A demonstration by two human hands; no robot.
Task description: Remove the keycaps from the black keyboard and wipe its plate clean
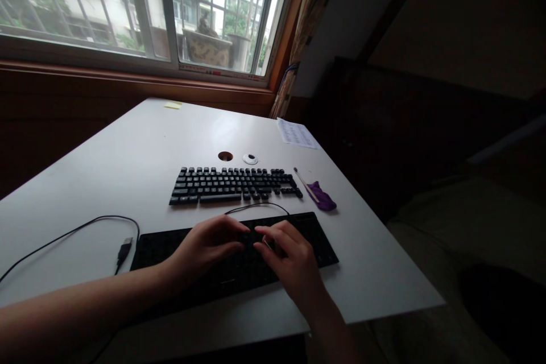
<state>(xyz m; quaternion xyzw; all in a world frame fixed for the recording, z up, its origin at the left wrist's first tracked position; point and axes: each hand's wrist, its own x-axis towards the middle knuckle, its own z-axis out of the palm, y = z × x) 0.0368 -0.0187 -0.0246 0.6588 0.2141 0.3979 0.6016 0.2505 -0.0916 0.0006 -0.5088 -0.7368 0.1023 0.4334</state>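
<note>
A black keyboard (326, 247) lies across the near part of the desk, under both my hands. My left hand (200, 247) rests over its middle, thumb and fingers bent and apart. Facing it from the right is my right hand (292, 250), its fingers curled in towards the thumb. A small light glint shows between those fingers; what it belongs to is unclear. The fingertips of both hands come close together over the keys, with dark surface between them. Beyond the keyboard, black keycaps (219, 182) lie in rows, in keyboard order, on the desk.
On the white desk (106, 176) are a thin stick with a dark tip (306, 185), a purple cloth (324, 198), a printed sheet (297, 133) and a yellow note (173, 105). A white ring cover (250, 158) sits beside a cable hole (226, 156). A USB plug (124, 250) lies left.
</note>
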